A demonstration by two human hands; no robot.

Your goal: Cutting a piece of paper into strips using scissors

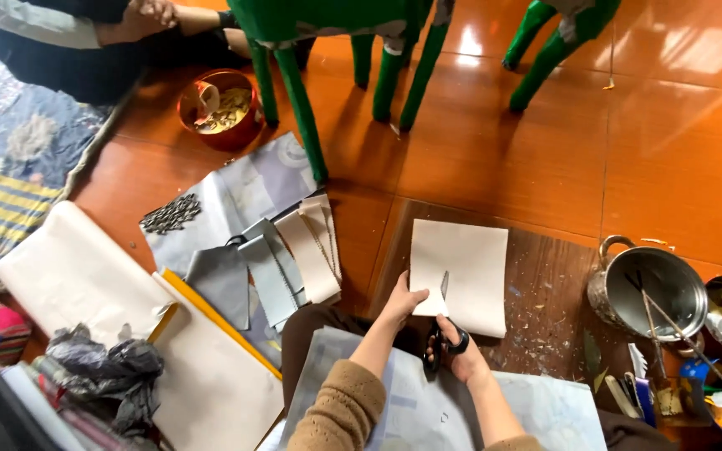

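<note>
Orange floor tiles [545,150] — right hand [460,355] grips black scissors [441,330], left hand [400,305] pinches cream paper [470,263] — steel pot [658,292] beside.

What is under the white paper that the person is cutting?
Under the paper lies a dark wooden board, speckled with scraps, on the orange floor. The paper covers the board's middle, so anything there is hidden.

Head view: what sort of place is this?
Likely a home floor workspace for paper craft: orange tiled floor, paper sheet being cut with scissors, stacked paper pieces, green stool legs.
</note>
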